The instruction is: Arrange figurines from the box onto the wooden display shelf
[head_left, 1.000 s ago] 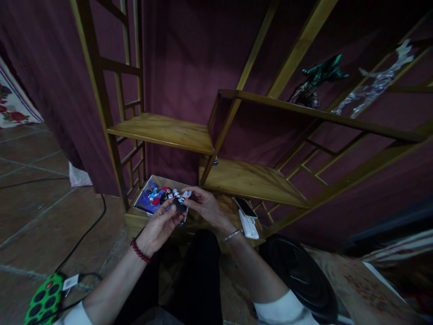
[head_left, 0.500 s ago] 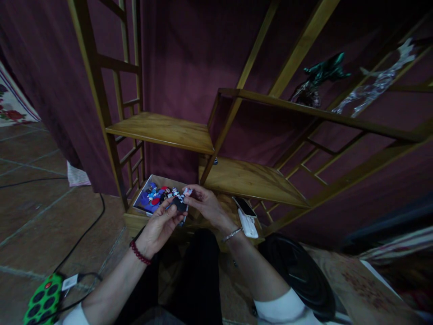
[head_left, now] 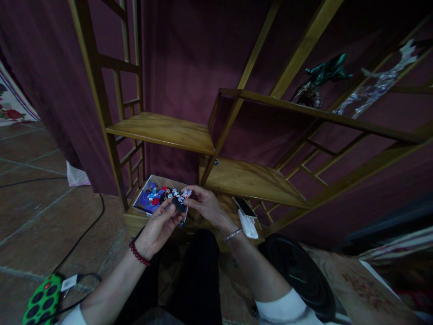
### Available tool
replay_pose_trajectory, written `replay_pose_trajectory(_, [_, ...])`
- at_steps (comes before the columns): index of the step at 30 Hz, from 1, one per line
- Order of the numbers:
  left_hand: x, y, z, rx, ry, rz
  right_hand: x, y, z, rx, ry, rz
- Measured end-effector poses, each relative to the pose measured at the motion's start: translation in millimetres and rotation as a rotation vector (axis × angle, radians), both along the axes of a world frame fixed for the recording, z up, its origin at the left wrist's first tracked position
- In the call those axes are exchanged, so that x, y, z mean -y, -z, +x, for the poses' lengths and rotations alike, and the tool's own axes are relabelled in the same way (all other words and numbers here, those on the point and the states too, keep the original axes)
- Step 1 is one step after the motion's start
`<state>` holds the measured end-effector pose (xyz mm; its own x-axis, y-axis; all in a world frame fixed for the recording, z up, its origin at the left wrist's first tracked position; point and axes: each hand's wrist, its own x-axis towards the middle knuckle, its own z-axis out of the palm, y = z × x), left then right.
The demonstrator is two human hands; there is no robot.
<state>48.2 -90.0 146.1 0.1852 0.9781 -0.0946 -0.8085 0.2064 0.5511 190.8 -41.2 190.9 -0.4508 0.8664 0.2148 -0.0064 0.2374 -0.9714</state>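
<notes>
Between my two hands is a small figurine (head_left: 186, 194), pale with pinkish parts, standing on a dark round base (head_left: 179, 204). My left hand (head_left: 164, 222) is closed on the base, thumb on the near side. With thumb and fingers my right hand (head_left: 204, 206) pinches the figurine's upper part. Just beyond and to the left sits an open white box (head_left: 144, 184) holding several small figures (head_left: 155, 197) in blue, red, white and black. My left hand covers part of the box's near right corner.
A wooden shelf unit (head_left: 162, 131) stands before me against a dark red curtain (head_left: 176, 58). A phone (head_left: 245, 206) and a white object (head_left: 249, 225) lie right of my hand. Green and clear ornaments stand higher up. A green power strip (head_left: 43, 300) is on the floor.
The figurine and its base have tilted or shifted very slightly to the left between my hands. Both hands keep their grip, and the rest looks the same.
</notes>
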Motion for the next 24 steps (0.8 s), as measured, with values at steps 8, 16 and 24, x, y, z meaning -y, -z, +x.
replay_pose_trajectory(8, [0.4,-2.8,0.7,0.006,-0.01,-0.018,1.7,-3.7,0.0,0.021,-0.002,0.033])
replay_pose_trajectory(16, [0.7,-5.2,0.3,0.027,0.006,-0.034,2.5,-8.8,-0.2,0.069,-0.009,0.056])
replay_pose_trajectory(24, [-0.8,-2.3,-2.9,0.035,0.018,-0.104,-3.8,-1.5,-3.0,0.037,0.025,0.003])
